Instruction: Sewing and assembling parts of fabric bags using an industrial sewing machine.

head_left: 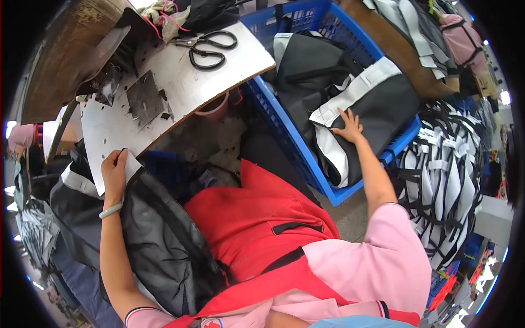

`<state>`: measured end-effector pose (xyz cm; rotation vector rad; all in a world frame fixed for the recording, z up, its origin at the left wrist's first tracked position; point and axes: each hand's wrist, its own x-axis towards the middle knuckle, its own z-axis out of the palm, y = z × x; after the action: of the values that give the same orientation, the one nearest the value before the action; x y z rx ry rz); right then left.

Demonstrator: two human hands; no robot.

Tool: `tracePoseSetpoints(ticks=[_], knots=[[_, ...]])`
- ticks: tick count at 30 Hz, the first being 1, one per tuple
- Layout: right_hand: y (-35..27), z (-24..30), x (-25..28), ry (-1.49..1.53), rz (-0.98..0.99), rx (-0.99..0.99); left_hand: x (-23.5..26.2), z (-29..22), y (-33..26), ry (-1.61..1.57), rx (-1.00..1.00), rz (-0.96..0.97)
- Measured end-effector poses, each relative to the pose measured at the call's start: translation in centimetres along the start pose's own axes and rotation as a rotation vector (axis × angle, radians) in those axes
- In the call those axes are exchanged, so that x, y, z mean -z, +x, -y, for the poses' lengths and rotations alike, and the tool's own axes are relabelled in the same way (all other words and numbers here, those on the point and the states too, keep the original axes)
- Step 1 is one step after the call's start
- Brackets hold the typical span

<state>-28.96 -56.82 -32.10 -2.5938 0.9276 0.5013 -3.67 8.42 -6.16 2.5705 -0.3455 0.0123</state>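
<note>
Right hand (348, 127) is flat and spread wide on a black and grey bag piece (355, 109) lying in the blue crate (295, 147), not gripping it, just pressing down. Left hand (114, 174) is curled on the edge of the white table (180, 76), pinching a dark mesh fabric piece (158, 240) that drapes off toward the lap. Black scissors (208, 46) sit further up the table, well apart from both hands.
</note>
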Motion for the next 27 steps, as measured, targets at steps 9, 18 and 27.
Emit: tracePoseSetpoints(ticks=[9,18,27], knots=[[6.6,-4.1,-11.6,-0.077,0.233,-0.017,-0.2,0.4,-0.2,-0.002,0.093,0.062],[-0.2,8.3,-1.1,0.732,-0.544,0.323,0.0,-0.3,0.7,0.102,-0.050,0.073],[-24.7,37.9,5.1,0.611,-0.037,1.300,-2.9,-7.8,-0.3,0.092,-0.345,0.177]])
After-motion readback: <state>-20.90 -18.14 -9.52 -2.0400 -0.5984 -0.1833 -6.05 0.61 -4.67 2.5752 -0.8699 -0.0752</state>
